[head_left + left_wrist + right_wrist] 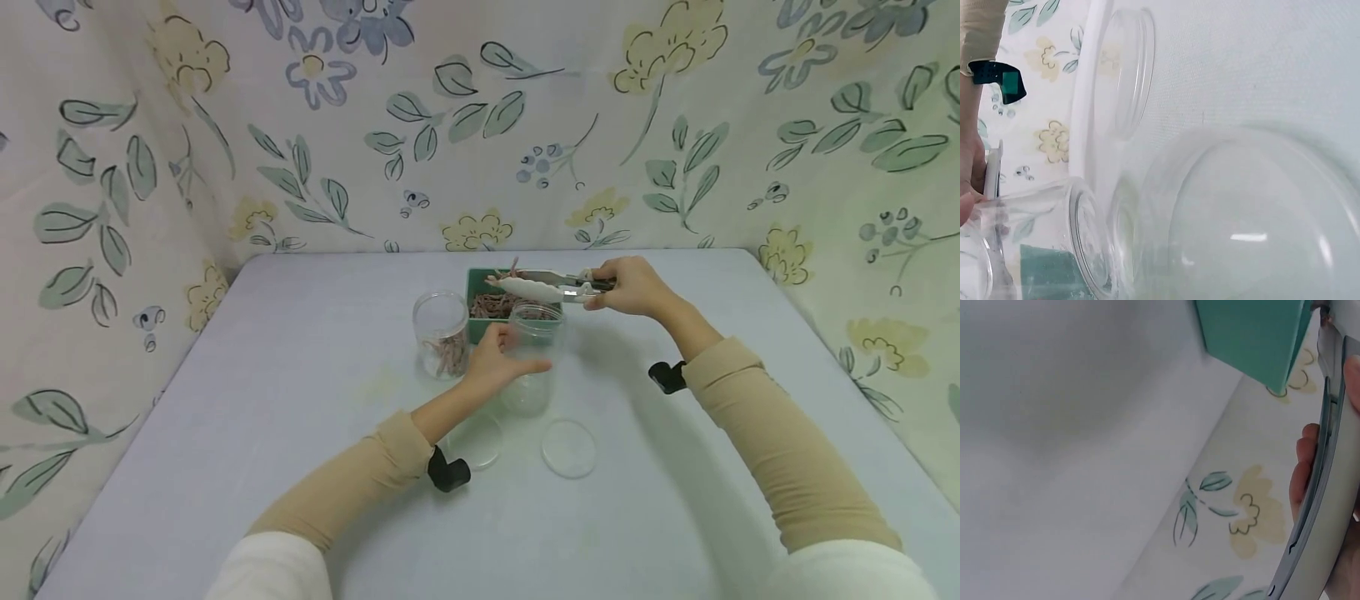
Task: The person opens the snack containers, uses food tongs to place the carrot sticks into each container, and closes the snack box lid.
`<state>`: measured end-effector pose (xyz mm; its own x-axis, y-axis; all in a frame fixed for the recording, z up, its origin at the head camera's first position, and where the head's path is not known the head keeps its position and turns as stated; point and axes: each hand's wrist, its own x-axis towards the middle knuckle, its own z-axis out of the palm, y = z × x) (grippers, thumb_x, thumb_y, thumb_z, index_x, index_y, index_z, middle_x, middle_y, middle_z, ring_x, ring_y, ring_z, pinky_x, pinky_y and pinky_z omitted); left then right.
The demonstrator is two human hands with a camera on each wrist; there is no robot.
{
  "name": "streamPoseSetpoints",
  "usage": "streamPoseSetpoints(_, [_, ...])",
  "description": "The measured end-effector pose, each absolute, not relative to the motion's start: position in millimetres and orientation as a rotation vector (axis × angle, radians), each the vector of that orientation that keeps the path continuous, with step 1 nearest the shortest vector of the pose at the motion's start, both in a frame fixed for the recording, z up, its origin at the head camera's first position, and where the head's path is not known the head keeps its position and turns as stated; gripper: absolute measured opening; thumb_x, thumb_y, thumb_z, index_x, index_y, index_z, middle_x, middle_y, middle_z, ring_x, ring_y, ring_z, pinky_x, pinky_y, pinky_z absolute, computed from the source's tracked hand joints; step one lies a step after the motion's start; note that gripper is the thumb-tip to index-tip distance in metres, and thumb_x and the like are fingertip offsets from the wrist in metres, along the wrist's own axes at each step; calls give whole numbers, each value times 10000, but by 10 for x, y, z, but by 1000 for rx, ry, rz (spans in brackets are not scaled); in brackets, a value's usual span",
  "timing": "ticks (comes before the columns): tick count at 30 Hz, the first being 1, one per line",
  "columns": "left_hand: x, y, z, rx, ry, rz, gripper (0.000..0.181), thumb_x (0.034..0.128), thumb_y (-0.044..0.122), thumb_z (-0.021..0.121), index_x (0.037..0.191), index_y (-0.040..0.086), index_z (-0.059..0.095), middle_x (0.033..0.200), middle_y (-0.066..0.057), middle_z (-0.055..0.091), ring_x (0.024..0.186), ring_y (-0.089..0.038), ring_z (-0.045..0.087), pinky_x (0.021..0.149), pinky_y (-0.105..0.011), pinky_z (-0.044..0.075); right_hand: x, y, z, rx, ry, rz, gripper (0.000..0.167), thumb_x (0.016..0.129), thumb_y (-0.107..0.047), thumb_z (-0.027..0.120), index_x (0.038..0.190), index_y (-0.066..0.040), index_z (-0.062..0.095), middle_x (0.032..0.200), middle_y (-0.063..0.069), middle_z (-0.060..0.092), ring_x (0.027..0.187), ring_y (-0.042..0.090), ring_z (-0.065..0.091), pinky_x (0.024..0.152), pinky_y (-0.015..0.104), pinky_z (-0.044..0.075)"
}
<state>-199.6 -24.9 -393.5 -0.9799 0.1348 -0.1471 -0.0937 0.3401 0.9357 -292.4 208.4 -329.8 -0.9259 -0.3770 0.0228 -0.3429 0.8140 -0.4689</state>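
Spilling brown strands (512, 272) past the near jar (540, 340) looks possible if the right hand (630, 286), clamped on the tongs (529, 289), slackens, or the left hand (496, 364) (seemingly wrapped round the jar) wobbles.

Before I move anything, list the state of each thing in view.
Tongs: held by the right hand, brown strands at the tips.
Green box: open, strands inside.
Left jar: open, partly filled with strands.
Right jar: open, left hand around it, no strands seen inside.
Left lid: off, lying flat.
Right lid: off, lying flat.
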Motion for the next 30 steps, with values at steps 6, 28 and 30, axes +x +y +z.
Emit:
streamPoseSetpoints(6, [-1998,-248,-3944,-78,2421,1747,749,781,313,828,1365,68,428,1392,-121,481,1297,-300,444,1046,-446,398,-2897,2181,-3078,-546,2901,-790,511,813,-145,772,1223,115,612,992,190,647,779,274,500,620,333,418])
streamPoseSetpoints(28, [-1976,-301,-3999,39,2512,1743,889,718,196,882,1454,64,401,1447,-139,466,1340,-320,415,1091,-433,361,-2563,2532,-2693,-729,2733,-684,296,756,-69,811,1026,31,741,869,58,643,736,229,480,610,345,429])
streamPoseSetpoints(30, [-1962,-308,-4001,65,2527,1737,896,708,195,888,1452,63,407,1440,-145,473,1333,-325,422,1091,-435,361,-2541,2529,-2674,-737,2738,-656,349,748,-74,818,1063,46,728,884,55,654,752,229,482,621,350,436])
